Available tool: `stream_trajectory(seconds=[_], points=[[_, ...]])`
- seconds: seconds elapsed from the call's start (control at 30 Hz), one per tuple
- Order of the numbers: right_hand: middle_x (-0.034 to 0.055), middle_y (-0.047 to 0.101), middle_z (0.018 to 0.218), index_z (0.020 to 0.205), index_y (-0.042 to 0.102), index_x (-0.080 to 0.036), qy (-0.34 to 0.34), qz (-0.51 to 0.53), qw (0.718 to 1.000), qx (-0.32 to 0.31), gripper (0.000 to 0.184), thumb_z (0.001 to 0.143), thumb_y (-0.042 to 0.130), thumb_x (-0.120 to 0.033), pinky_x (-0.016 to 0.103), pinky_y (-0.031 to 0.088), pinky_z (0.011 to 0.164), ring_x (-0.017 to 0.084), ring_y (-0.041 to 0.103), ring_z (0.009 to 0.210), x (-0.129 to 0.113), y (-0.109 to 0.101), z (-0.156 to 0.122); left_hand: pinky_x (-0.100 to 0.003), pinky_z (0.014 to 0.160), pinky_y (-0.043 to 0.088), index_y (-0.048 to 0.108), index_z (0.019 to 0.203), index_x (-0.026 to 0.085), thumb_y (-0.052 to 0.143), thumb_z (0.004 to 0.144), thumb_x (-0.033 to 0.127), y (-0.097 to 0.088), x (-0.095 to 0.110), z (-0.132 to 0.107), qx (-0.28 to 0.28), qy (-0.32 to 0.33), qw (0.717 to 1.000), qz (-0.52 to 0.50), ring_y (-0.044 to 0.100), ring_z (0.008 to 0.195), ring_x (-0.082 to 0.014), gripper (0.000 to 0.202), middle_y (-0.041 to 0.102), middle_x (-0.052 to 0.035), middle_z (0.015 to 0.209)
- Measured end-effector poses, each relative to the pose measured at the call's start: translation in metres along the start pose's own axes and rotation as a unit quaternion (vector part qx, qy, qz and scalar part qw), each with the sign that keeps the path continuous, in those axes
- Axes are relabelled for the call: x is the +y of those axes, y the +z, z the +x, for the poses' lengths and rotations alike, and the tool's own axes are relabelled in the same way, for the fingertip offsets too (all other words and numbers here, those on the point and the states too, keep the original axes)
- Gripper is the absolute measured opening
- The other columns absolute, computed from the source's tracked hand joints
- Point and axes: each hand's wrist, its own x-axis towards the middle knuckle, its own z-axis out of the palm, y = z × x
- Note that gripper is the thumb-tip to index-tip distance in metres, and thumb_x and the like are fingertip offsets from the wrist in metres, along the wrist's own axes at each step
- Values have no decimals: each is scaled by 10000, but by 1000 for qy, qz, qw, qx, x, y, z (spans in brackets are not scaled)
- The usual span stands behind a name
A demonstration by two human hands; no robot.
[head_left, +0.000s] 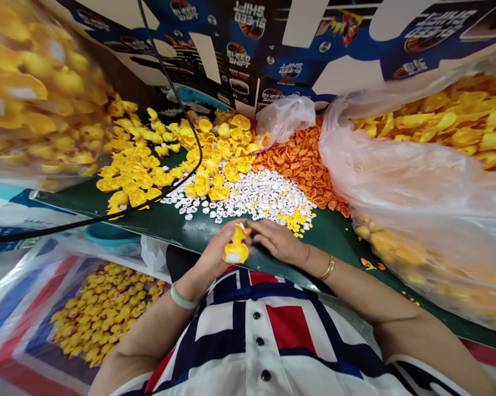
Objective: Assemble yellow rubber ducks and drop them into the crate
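A yellow rubber duck point(235, 247) sits in my left hand point(219, 247), which grips its body just above the green work table point(334, 236). My right hand point(279, 242) reaches across, its fingertips pinched at the duck's head, where a small orange bit shows. Beyond my hands lie loose heaps of small white pieces point(252, 198), orange beak-like pieces point(301, 162) and yellow duck parts point(207, 157). The white heap is nearest to my hands. A jade-like bangle circles my left wrist, and a gold bracelet circles my right.
Large clear bags of yellow pieces bulge at the upper left point(37, 93) and right point(417, 192). A bag of yellow ducks point(105, 311) lies at lower left, beside a teal bowl point(110, 235). A black cable point(190, 148) crosses the heaps. A printed cardboard panel point(240, 49) stands behind.
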Motion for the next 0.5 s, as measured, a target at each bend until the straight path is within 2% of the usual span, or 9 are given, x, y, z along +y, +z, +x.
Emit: stream_trajectory(seconds=[0.1, 0.17, 0.3, 0.5], points=[[85, 624, 984, 1144, 626, -183, 87, -61, 994, 21, 250, 1024, 432, -285, 322, 485, 809, 197, 588, 913, 15, -14, 20, -317, 651, 548, 598, 1160, 166, 573, 877, 589, -5, 19, 5, 60, 46, 995, -61, 650, 675, -181, 510, 662, -74, 826], [69, 619, 969, 1046, 661, -199, 112, -119, 986, -17, 218, 1009, 457, -266, 294, 454, 764, 187, 579, 893, 22, -23, 34, -316, 608, 538, 579, 1202, 195, 543, 891, 593, -9, 28, 8, 65, 48, 995, -66, 643, 659, -188, 507, 653, -65, 813], [64, 620, 943, 930, 694, -221, 117, -231, 957, -133, 246, 991, 457, -247, 276, 375, 645, 192, 559, 864, 23, -28, 59, -274, 530, 500, 561, 1222, 231, 596, 881, 523, -11, 28, 11, 63, 69, 995, -45, 630, 609, -178, 450, 642, -40, 768], [69, 657, 980, 917, 714, -213, 122, -274, 929, -217, 235, 957, 482, -216, 286, 333, 582, 199, 587, 872, 24, -29, 84, -278, 479, 475, 600, 1089, 175, 565, 863, 583, -6, 27, 16, 52, 50, 996, -46, 611, 542, -180, 467, 630, -48, 707]])
